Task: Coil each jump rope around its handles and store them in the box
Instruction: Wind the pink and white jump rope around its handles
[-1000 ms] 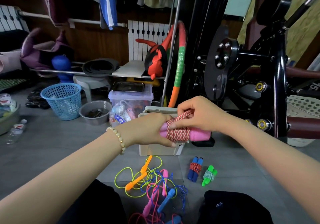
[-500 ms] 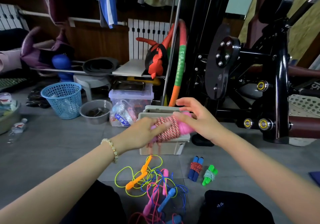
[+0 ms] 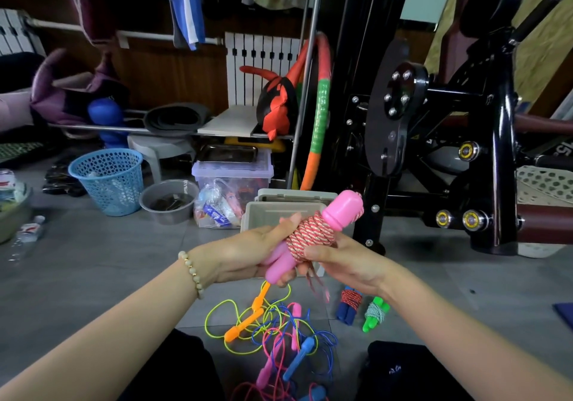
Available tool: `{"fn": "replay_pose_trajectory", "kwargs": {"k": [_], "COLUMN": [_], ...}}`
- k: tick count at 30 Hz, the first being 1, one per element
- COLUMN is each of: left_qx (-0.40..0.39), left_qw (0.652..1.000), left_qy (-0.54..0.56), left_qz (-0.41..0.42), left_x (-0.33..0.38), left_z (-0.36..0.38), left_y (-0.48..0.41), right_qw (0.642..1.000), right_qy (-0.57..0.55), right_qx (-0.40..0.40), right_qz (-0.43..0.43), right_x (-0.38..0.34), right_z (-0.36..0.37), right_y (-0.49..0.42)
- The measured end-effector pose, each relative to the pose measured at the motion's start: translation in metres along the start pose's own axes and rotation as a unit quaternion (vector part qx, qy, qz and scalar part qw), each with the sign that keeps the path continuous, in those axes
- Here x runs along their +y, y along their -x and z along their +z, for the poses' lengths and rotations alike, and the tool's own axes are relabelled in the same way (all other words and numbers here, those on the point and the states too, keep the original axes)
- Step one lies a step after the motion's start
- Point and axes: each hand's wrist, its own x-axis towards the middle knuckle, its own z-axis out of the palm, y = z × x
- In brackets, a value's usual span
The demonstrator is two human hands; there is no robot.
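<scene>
A pink-handled jump rope (image 3: 313, 237) with red-and-white cord coiled around its two handles tilts up to the right in front of the beige box (image 3: 266, 214). My left hand (image 3: 252, 253) grips the lower handle ends. My right hand (image 3: 336, 259) pinches the coil from below, where a blurred loose end of cord hangs. On the floor lie a coiled blue-handled rope (image 3: 348, 304), a coiled green-handled rope (image 3: 374, 313), and a tangle of loose ropes (image 3: 273, 332) with orange, pink and blue handles.
A black exercise machine (image 3: 434, 127) stands close on the right. Behind the box are a clear storage bin (image 3: 232, 174), a metal bowl (image 3: 169, 200), a blue mesh basket (image 3: 107, 180) and a low rack of gear. My dark-clothed knees (image 3: 403, 369) frame the ropes.
The pink bundle has swung from level to tilted up to the right and come down closer to me. My right hand moved from on top of the coil to beneath it.
</scene>
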Motion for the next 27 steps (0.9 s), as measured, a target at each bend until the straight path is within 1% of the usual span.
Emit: {"fn": "replay_pose_trajectory", "kwargs": {"k": [3, 6, 10, 13, 16, 19, 21, 23, 25, 27], "left_qx": [-0.043, -0.087, -0.067, -0.045, -0.009, 0.063, 0.125, 0.185, 0.225, 0.247], "left_qw": [0.995, 0.985, 0.988, 0.993, 0.998, 0.998, 0.989, 0.976, 0.965, 0.96], "left_qy": [0.081, 0.135, 0.103, 0.083, 0.051, -0.014, -0.061, -0.083, -0.085, -0.069], "left_qz": [-0.038, -0.066, -0.09, -0.075, -0.042, 0.013, 0.052, 0.08, 0.099, 0.108], "left_x": [-0.004, -0.008, -0.008, -0.006, -0.004, -0.003, -0.004, -0.006, -0.009, -0.013], "left_z": [-0.002, -0.005, -0.006, -0.005, -0.004, -0.004, -0.004, -0.004, -0.003, -0.003], "left_y": [0.002, 0.001, 0.0, -0.003, -0.007, -0.011, -0.015, -0.019, -0.022, -0.027], "right_qw": [0.999, 0.998, 0.997, 0.997, 0.996, 0.993, 0.986, 0.979, 0.971, 0.956], "right_qy": [0.025, 0.032, 0.044, 0.033, 0.015, 0.045, 0.083, 0.088, 0.086, 0.102], "right_qx": [0.033, 0.052, 0.066, 0.07, 0.082, 0.101, 0.134, 0.175, 0.212, 0.269], "right_qz": [0.009, 0.009, 0.015, 0.018, 0.026, 0.05, 0.06, 0.064, 0.073, 0.062], "right_x": [0.006, 0.008, 0.007, 0.009, 0.006, 0.003, 0.003, 0.004, 0.007, 0.011], "right_z": [0.001, 0.003, 0.002, 0.001, 0.002, 0.002, 0.003, 0.004, 0.005, 0.007], "right_y": [0.0, -0.001, -0.001, -0.003, -0.005, -0.007, -0.008, -0.01, -0.011, -0.012]}}
